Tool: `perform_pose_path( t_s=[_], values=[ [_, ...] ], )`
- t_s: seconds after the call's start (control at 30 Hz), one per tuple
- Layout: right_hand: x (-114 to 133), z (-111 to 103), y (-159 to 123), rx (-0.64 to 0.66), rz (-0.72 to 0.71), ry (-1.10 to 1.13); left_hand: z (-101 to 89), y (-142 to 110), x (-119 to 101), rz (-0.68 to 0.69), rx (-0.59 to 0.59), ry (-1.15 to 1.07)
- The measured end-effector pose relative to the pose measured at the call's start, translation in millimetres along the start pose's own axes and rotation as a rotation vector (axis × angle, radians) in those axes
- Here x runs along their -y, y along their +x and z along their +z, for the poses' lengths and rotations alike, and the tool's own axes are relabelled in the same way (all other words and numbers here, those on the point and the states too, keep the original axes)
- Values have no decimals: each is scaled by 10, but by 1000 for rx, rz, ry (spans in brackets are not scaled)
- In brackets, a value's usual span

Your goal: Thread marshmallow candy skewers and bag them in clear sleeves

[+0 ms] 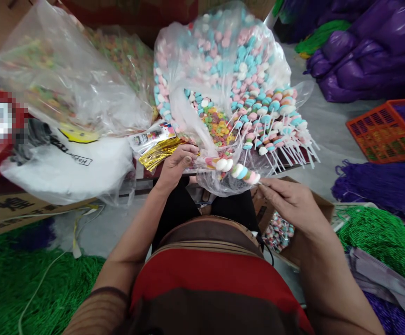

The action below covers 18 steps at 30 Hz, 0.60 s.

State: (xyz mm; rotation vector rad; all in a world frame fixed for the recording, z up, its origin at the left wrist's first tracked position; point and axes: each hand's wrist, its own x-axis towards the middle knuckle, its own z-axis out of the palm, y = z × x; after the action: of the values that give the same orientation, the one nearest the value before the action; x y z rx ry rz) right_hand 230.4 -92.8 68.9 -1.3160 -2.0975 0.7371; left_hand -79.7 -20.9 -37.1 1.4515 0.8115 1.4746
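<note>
Fingers first: the right hand (289, 200) has thumb and fingertips pinched on the stick end of a candy skewer (240, 172), and the left hand (178, 167) pinches its other end. That skewer's held just off the table's (143, 174) near edge, chunky round pieces in white, pale blue and pink, kinda matte and pillowy.

Biggest down to smallest: a bulging, crinkly clear bag of pastel candies (247, 56) sits toward the far edge. Left of it, a filmy bag of colorful rings (84, 79), then a smooth white plastic bag (73, 172) by the near left corner. Lumpy finished-looking skewers (268, 116) pile up at the right edge, thin white sticks poking out. Shiny gold foil strips (158, 152) lie beside the left hand.
</note>
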Motion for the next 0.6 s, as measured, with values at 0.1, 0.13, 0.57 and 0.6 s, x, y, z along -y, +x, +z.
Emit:
perform_pose_path(
  t_s=[0.1, 0.13, 0.57, 0.6],
  values=[
    [-80, -18, -29, -20, -15, -111, -26, 14, -22, 21, 39, 73],
    [-99, -30, -40, -25, -15, -147, -30, 22, -35, 31, 51, 98],
    [-202, 7, -38, -210, -128, -243, 9, 75, -134, 138, 136, 317],
    [-213, 21, -36, -215, -128, -263, 12, 75, -136, 133, 128, 337]
  ],
)
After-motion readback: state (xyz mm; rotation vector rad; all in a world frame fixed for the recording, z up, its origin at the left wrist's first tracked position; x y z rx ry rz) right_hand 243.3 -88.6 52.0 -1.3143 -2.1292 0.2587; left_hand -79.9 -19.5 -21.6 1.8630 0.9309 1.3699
